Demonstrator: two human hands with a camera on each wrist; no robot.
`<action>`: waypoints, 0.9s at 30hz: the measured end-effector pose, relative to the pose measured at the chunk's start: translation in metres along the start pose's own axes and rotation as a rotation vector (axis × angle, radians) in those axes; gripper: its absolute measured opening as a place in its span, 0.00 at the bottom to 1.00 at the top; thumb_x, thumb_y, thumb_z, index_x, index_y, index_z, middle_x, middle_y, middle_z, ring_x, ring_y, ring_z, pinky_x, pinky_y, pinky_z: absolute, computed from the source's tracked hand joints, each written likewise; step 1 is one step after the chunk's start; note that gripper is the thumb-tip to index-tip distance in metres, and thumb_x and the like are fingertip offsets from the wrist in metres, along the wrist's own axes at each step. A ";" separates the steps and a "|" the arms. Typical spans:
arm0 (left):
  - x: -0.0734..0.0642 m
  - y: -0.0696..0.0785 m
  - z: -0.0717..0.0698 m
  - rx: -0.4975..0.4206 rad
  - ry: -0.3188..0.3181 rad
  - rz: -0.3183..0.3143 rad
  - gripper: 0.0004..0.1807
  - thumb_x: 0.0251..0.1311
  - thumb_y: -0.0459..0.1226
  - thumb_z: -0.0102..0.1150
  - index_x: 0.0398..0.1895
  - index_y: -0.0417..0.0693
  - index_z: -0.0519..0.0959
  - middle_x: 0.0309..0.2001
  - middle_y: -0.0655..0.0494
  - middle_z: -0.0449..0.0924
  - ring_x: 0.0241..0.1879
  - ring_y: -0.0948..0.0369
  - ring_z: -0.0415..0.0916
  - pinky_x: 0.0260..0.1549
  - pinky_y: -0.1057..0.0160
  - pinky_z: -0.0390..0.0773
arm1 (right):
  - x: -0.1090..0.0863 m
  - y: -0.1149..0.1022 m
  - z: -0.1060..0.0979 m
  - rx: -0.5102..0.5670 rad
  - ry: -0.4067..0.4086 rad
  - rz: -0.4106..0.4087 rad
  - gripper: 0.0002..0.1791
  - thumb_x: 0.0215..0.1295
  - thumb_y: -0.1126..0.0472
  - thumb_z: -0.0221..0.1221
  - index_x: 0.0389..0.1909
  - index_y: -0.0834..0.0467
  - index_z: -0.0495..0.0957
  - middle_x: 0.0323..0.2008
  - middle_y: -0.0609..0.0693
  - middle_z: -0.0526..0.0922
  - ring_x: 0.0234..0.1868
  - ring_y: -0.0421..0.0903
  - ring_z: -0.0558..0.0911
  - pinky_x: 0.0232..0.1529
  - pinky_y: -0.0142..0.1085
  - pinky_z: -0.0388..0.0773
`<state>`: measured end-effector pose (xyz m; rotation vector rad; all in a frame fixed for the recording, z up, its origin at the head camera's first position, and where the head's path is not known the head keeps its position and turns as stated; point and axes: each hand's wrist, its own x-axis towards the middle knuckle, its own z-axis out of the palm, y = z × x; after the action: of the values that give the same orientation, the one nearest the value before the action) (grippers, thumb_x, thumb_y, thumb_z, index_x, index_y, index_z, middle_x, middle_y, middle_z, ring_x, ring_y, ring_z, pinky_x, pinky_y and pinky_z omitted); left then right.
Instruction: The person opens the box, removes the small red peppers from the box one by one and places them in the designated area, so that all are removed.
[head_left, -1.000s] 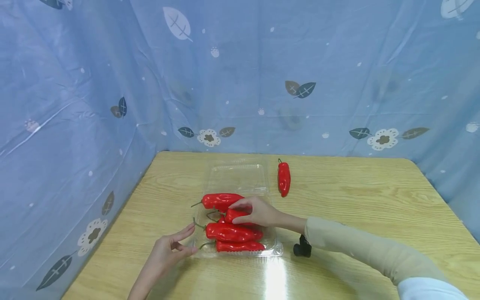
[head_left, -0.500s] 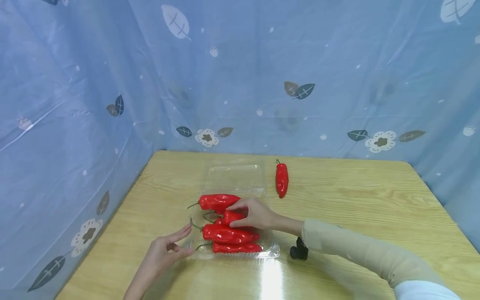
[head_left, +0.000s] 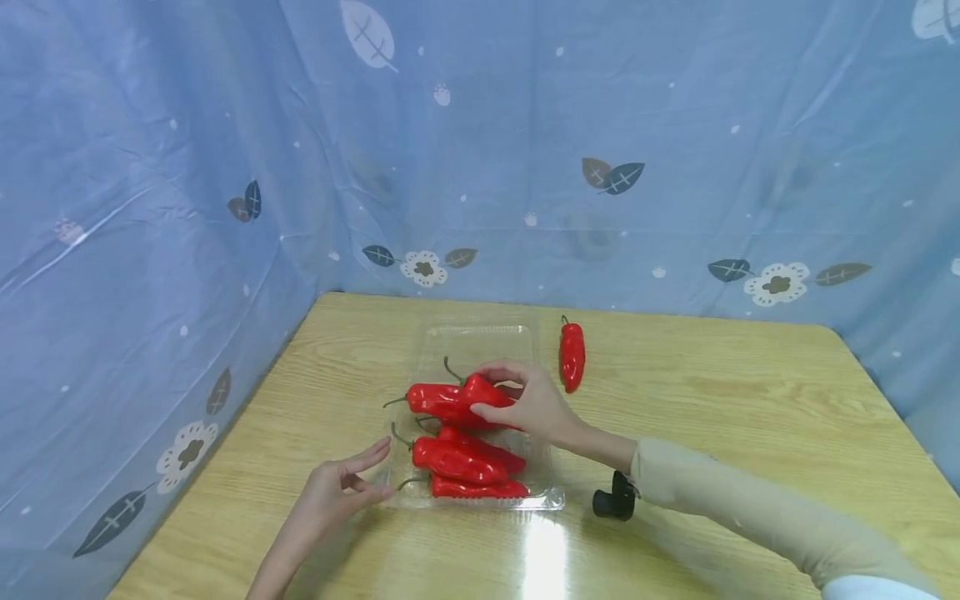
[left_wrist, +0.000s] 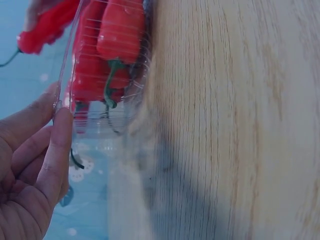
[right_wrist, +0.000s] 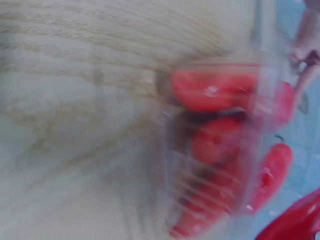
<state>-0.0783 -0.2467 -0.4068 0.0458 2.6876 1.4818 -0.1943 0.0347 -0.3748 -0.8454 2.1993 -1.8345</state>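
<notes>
My right hand (head_left: pixel 536 404) pinches a red chili pepper (head_left: pixel 480 389) between thumb and fingers, with its green stem pointing up and left. This pepper is tilted above another red pepper (head_left: pixel 435 402) near the back of a clear plastic container (head_left: pixel 551 498). Several more red peppers (head_left: pixel 459 461) lie in the front part of the container. At the container's left rim is my left hand (head_left: pixel 330 496), its thumb and forefinger apart and fairly straight. The left wrist view has those fingertips touching the rim. The right wrist view is blurred.
The clear lid (head_left: pixel 480 342) lies folded back behind the container. One separate red pepper (head_left: pixel 572 358) lies on the wooden table (head_left: pixel 712 375), right of the lid. A black device (head_left: pixel 615 500) is at my right wrist. A blue patterned curtain (head_left: pixel 525 125) hangs behind.
My right hand has lifted its pepper from among the others and moved it slightly toward the back, tilting the stem upward. My left hand stays at the container's left rim.
</notes>
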 end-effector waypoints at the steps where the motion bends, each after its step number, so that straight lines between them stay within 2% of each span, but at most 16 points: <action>1: 0.000 0.001 0.000 -0.002 -0.001 -0.002 0.32 0.48 0.36 0.72 0.59 0.38 0.75 0.62 0.45 0.70 0.22 0.66 0.74 0.22 0.70 0.73 | -0.001 -0.005 -0.004 0.000 0.011 -0.003 0.24 0.53 0.67 0.69 0.53 0.64 0.77 0.47 0.57 0.82 0.48 0.53 0.79 0.45 0.37 0.79; 7: 0.001 0.003 -0.002 0.000 0.001 -0.007 0.32 0.48 0.35 0.72 0.59 0.38 0.75 0.63 0.45 0.70 0.22 0.63 0.75 0.22 0.70 0.73 | -0.010 -0.011 -0.034 -0.039 0.072 0.009 0.25 0.51 0.63 0.72 0.52 0.60 0.80 0.46 0.53 0.83 0.46 0.53 0.80 0.41 0.38 0.81; 14: 0.002 0.002 0.000 0.012 -0.004 -0.016 0.32 0.49 0.35 0.72 0.59 0.39 0.75 0.63 0.47 0.71 0.21 0.65 0.73 0.21 0.70 0.71 | -0.043 -0.008 -0.070 -0.225 0.142 0.096 0.25 0.46 0.57 0.75 0.49 0.53 0.83 0.44 0.50 0.83 0.42 0.51 0.81 0.39 0.35 0.81; 16: 0.002 0.002 0.001 0.016 0.002 -0.020 0.31 0.48 0.35 0.72 0.59 0.39 0.76 0.62 0.47 0.71 0.21 0.66 0.72 0.19 0.70 0.70 | -0.051 -0.002 -0.079 -0.240 0.195 0.133 0.26 0.47 0.57 0.75 0.50 0.55 0.83 0.43 0.52 0.83 0.42 0.51 0.81 0.40 0.35 0.80; 20: 0.001 0.002 0.000 0.017 0.007 -0.028 0.31 0.47 0.34 0.72 0.59 0.40 0.76 0.62 0.48 0.71 0.21 0.66 0.74 0.20 0.70 0.71 | -0.058 0.013 -0.092 -0.279 0.366 0.225 0.26 0.51 0.54 0.73 0.51 0.58 0.81 0.44 0.55 0.84 0.43 0.49 0.80 0.39 0.36 0.79; 27: 0.001 0.002 0.000 0.014 0.005 -0.018 0.32 0.47 0.35 0.72 0.59 0.39 0.76 0.62 0.47 0.71 0.22 0.66 0.74 0.23 0.70 0.73 | -0.045 0.034 -0.107 -0.212 0.611 0.367 0.28 0.55 0.50 0.70 0.52 0.63 0.77 0.46 0.60 0.81 0.38 0.43 0.79 0.35 0.27 0.77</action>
<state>-0.0793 -0.2453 -0.4054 0.0184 2.6948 1.4603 -0.2174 0.1524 -0.3914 0.1432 2.6951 -1.8537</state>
